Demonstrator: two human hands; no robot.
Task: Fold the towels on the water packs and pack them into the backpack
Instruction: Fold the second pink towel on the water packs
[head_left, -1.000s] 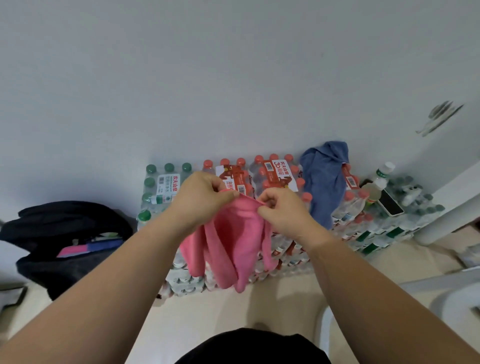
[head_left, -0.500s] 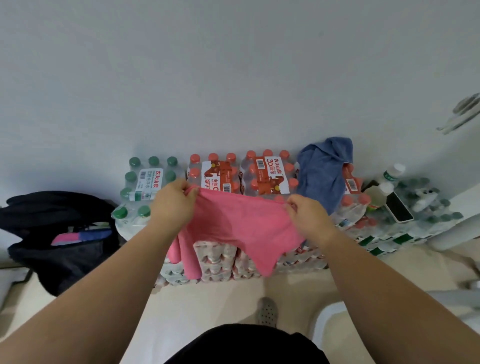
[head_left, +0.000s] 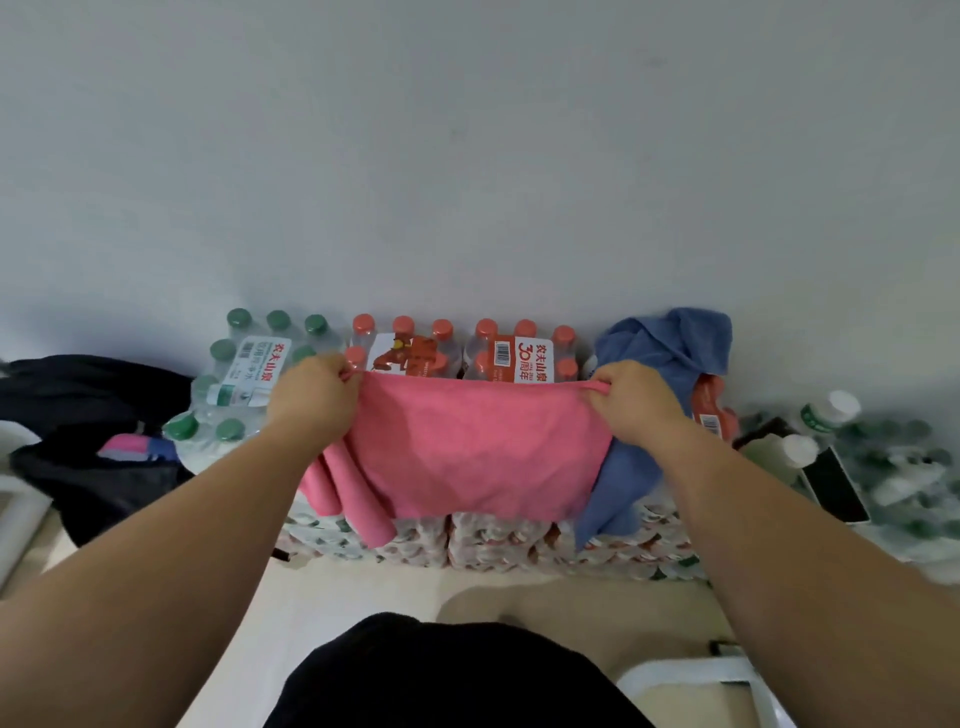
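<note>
A pink towel (head_left: 467, 452) hangs stretched flat in front of the stacked water packs (head_left: 498, 358). My left hand (head_left: 311, 397) pinches its upper left corner and my right hand (head_left: 631, 402) pinches its upper right corner, so the top edge is taut. Extra pink folds droop below my left hand. A blue towel (head_left: 670, 348) lies crumpled on the packs at the right, partly behind my right hand. The black backpack (head_left: 88, 415) sits open on the floor at the left, with folded pink and blue cloth visible inside.
A pack of green-capped bottles (head_left: 244, 374) stands left of the red-capped ones. Loose white-capped bottles (head_left: 826, 410) and a dark phone (head_left: 836, 488) lie on lower packs at the right. A white chair (head_left: 691, 680) edge is near my right arm. A grey wall rises behind.
My hands have moved apart, from bunched together at the towel's top to holding its two corners, spreading the pink towel out wide and flat.
</note>
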